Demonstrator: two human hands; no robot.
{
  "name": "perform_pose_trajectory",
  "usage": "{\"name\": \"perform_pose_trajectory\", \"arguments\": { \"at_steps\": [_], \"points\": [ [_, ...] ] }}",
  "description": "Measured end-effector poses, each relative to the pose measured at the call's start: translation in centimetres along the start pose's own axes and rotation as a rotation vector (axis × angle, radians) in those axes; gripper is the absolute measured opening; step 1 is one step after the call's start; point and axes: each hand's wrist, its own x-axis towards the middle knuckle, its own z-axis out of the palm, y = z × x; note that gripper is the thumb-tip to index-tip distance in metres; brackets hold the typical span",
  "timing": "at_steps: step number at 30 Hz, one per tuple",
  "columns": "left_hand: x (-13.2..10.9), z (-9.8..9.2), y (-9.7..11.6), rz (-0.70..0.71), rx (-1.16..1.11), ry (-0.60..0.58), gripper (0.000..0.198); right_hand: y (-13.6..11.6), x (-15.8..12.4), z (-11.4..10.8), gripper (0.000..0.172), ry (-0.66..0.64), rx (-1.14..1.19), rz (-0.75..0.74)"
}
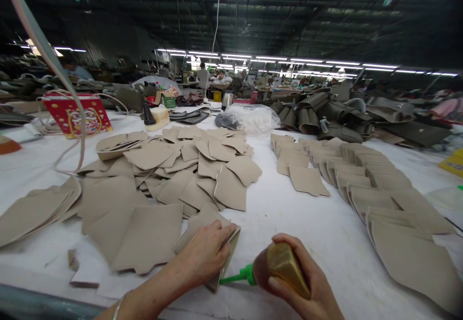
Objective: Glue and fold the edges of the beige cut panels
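Observation:
In the head view my right hand (311,276) is wrapped around a squeeze bottle of amber-brown liquid (285,268). The bottle lies tilted, its thin green nozzle pointing left. The nozzle tip meets the near edge of a beige leather-like piece (197,221). My left hand (210,250) grips this piece near its right edge, index finger stretched along the top and the other fingers curled. Part of the piece is hidden under that hand. A loose heap of similar beige pieces (188,165) lies just beyond, with more flat pieces (148,238) left of my hand.
Overlapping rows of beige pieces (408,247) run along the right of the white table (264,204). Farther back are a red bag (77,115), clear plastic wrap (249,118) and a pile of dark bags (325,110). A pale cable (81,132) hangs at left. People stand far off.

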Motion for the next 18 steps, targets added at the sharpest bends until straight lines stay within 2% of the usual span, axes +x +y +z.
{"name": "perform_pose_trajectory", "arguments": {
  "at_steps": [3,8,14,18],
  "points": [
    [0.0,0.0,-0.1,-0.013,0.0,0.005,0.046,0.6,-0.4,-0.1,0.045,0.029,-0.075,-0.026],
    [-0.1,0.1,-0.1,-0.019,-0.005,-0.001,0.045,1.0,-0.8,-0.3,0.046,-0.047,-0.019,-0.04],
    [-0.2,0.1,0.1,-0.03,-0.017,0.002,0.044,1.0,-1.2,0.1,0.046,0.056,-0.052,-0.043],
    [-0.3,0.1,0.0,-0.047,-0.005,-0.014,0.042,1.2,-1.6,0.5,0.046,-0.048,0.067,-0.028]
  ]
}}
